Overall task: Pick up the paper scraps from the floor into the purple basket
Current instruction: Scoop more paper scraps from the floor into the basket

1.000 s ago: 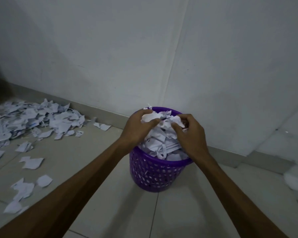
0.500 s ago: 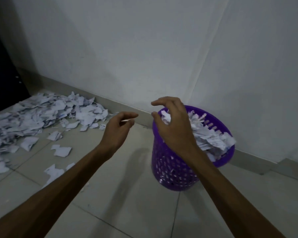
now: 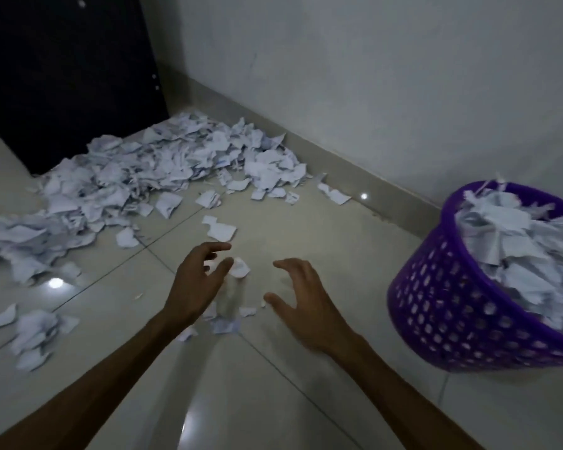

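Scraps, main heap: paper scraps [image 3: 150, 177] lie piled on the floor [image 3: 306, 384] in the far-left corner, against the skirting and a dark door [image 3: 65, 79].
Scraps, strays: loose pieces are scattered nearer. One small scrap [image 3: 239, 267] lies just past the left fingertips, a larger one [image 3: 220, 228] beyond it, and a clump [image 3: 36, 332] lies at the left edge.
Handling (judgement): torn office paper, so very light, limp and crumpled. Not fragile. Flat pieces on glossy tile will likely slide rather than lift; crumpled ones offer raised edges to pinch.
Where to take hold (judgement): for the heap, scoop from both sides and squeeze inward. For single flat scraps, nip a curled corner.
Left hand [image 3: 197, 282]: above the tile, fingers spread and loosely bent, thumb apart, holding nothing.
Right hand [image 3: 301, 297]: beside it, well apart, fingers splayed, palm down, holding nothing.
Purple basket [image 3: 462, 303]: on the floor at right, near the wall; paper mounds above its rim.
Basket risk (judgement): further handfuls may spill unless pressed down.
Progress (judgement): much remains on the floor.
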